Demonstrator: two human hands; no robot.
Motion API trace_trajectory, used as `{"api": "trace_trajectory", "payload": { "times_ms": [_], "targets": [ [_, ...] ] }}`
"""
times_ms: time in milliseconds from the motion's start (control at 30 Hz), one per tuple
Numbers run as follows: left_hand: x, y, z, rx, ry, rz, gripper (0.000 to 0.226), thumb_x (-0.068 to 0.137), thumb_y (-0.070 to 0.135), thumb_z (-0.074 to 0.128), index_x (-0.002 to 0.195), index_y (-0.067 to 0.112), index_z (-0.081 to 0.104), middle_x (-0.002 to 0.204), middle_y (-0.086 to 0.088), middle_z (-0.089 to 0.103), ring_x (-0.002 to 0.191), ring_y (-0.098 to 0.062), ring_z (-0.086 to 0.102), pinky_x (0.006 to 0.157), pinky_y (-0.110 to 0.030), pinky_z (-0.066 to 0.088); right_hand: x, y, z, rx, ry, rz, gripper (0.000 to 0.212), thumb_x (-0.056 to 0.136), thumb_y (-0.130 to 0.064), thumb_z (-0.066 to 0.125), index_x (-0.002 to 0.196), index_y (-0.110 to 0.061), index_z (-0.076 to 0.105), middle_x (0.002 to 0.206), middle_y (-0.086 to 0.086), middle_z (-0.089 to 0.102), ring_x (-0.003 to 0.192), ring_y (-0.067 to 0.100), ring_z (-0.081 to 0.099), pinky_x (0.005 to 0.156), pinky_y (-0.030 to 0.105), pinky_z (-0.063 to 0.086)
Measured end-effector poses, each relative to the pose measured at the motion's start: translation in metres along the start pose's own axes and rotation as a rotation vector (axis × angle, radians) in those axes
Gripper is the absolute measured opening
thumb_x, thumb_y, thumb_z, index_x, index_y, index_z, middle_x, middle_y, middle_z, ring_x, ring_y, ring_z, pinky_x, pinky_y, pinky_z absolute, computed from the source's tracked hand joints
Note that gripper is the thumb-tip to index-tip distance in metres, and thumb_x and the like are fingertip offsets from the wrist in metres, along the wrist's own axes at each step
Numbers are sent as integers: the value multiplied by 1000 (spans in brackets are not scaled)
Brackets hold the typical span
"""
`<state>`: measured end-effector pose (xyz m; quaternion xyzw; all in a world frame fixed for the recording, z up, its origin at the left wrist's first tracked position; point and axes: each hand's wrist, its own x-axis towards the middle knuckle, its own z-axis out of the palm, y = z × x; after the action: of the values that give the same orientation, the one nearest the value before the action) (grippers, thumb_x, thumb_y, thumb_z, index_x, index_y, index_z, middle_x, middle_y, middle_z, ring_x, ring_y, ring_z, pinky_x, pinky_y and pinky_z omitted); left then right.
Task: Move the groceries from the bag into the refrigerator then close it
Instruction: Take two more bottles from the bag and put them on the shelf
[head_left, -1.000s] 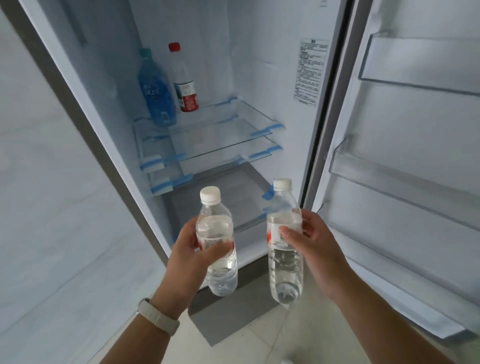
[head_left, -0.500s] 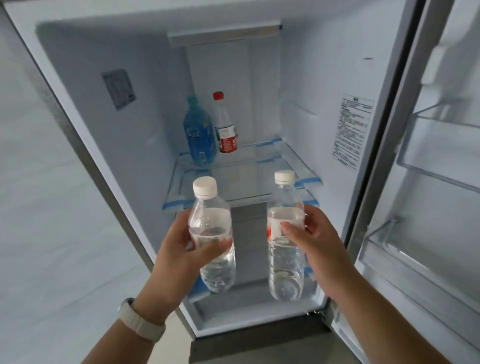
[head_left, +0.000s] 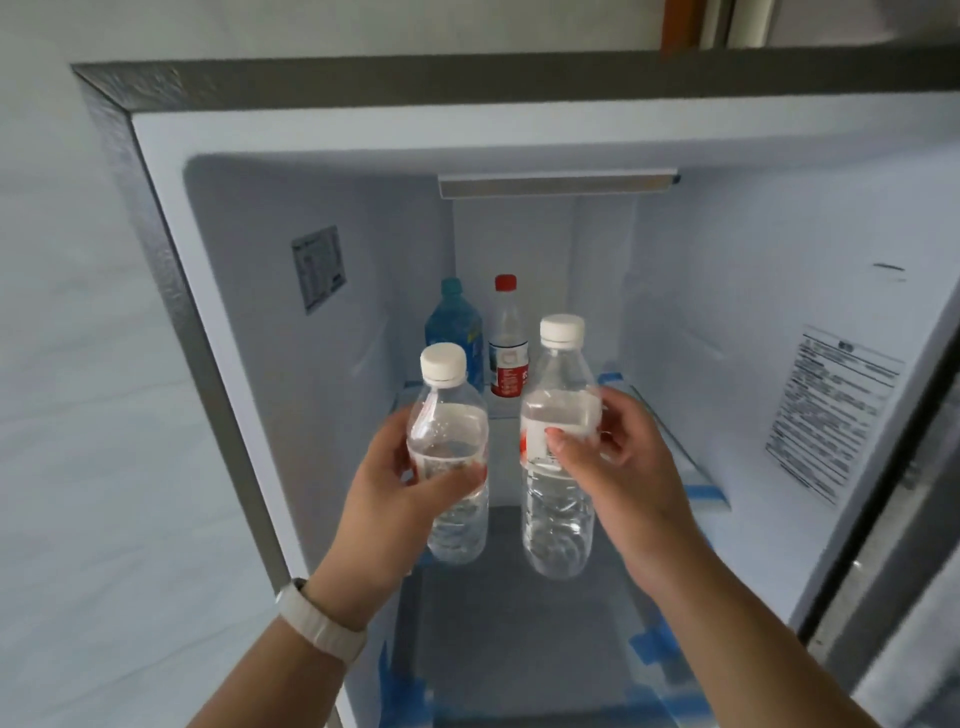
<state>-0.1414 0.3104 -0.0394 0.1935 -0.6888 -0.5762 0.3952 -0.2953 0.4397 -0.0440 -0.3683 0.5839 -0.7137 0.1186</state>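
Two water bottles held up at the open fridge

Two clear bottles with white caps are held upright side by side in front of the open refrigerator (head_left: 779, 218). The left hand (head_left: 395, 488), with a pale watch band (head_left: 322, 621) at its wrist, wraps its fingers and thumb round the middle of the left bottle (head_left: 451, 457). The right hand (head_left: 618, 467) grips the right bottle (head_left: 558, 447) at its label, thumb across the front. Neither bottle touches the other. Behind them, a blue bottle (head_left: 453, 325) and a red-capped bottle (head_left: 508, 338) stand close together at the back of the glass shelf (head_left: 670, 441).
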Motion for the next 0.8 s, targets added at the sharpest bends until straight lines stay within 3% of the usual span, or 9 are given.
{"api": "trace_trajectory", "payload": {
  "times_ms": [133,333,500,667,733,800],
  "targets": [
    [36,-10,2,-57,50,39,42,79,2,79,112,21,63,99,-1,74,91,-17,71,73,-24,55,32,4,12,-41,17,-51,43,80,-16,77,115,-29,56,103,-21,70,91,-1,68,69,14,52],
    [73,-22,13,-150,36,100,34,82,-9,70,102,17,67,89,-2,75,79,-13,71,65,-20,54,76,28,30,-108,110,-82,45,79,-8,78,112,-29,56,100,-20,70,90,0,68,71,16,52],
    [92,-41,13,-157,21,92,31,83,-6,71,108,13,67,94,-10,73,82,-17,69,65,-23,54,88,51,38,-203,148,-77,52,76,-24,82,119,-29,53,103,-23,67,94,-4,65,73,15,51],
    [97,-54,15,-184,41,60,32,74,13,75,105,18,67,89,-11,71,79,-25,68,68,-38,54,89,68,41,-270,145,-47,58,71,-43,79,120,-37,48,109,-20,63,96,-10,61,72,12,51],
    [97,-56,17,-186,68,48,31,76,8,77,103,21,68,88,-10,72,77,-22,68,67,-36,55,92,74,39,-289,149,-39,60,70,-48,77,121,-38,47,111,-20,63,98,-11,60,75,16,52],
    [96,-57,20,-167,96,50,35,80,-4,74,102,22,68,90,-7,73,80,-18,70,67,-25,56,97,78,37,-291,152,-15,58,74,-41,79,123,-37,48,111,-20,62,97,-12,59,79,20,53]
  ]
}}
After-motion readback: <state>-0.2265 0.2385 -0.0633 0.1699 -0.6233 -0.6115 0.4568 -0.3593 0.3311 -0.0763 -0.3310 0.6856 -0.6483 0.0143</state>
